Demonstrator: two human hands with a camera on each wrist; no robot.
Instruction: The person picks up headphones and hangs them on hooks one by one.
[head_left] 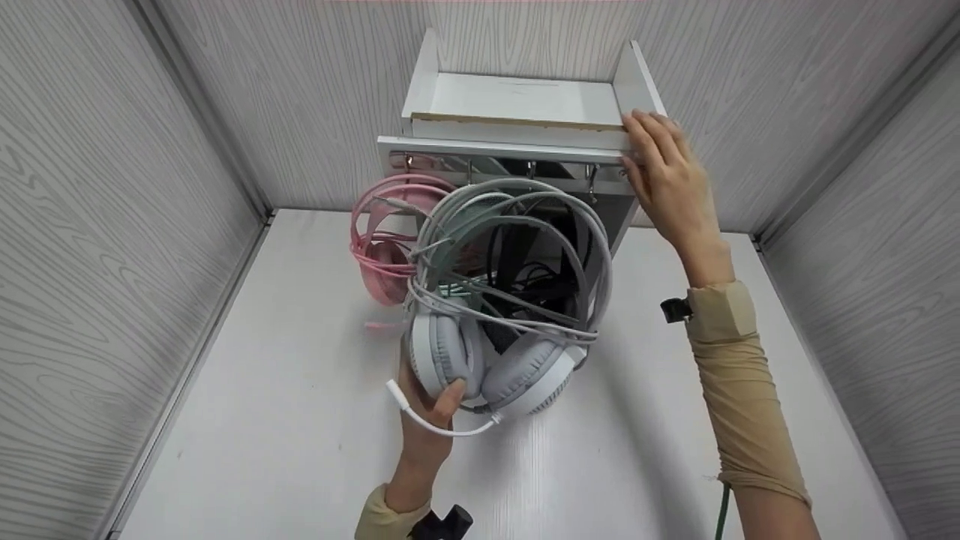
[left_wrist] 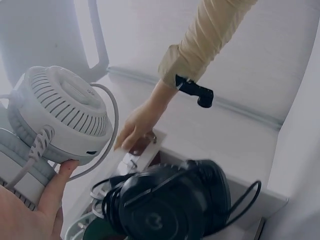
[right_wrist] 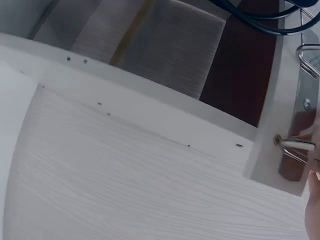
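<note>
In the head view my left hand (head_left: 426, 448) grips a white-and-grey headset (head_left: 529, 375) by an ear cup, with the thumb on the cushion. The headset's cable is wound around its band, and its microphone boom points left. It overlaps the hook rail (head_left: 495, 152) of a white rack. At the rail's right end, my right hand (head_left: 673, 184) grips the rack, fingers over the top and thumb below. A pink headset (head_left: 384, 281) hangs at the left end. Behind the white headset is a black headset (left_wrist: 170, 200), partly hidden in the head view.
A shelf (head_left: 517, 97) with side boards tops the rack. Metal hooks (head_left: 591, 178) line the rail. A green headset partly shows behind the white one. Wood-patterned walls (head_left: 82, 225) enclose the white table (head_left: 285, 390) on the left, back and right.
</note>
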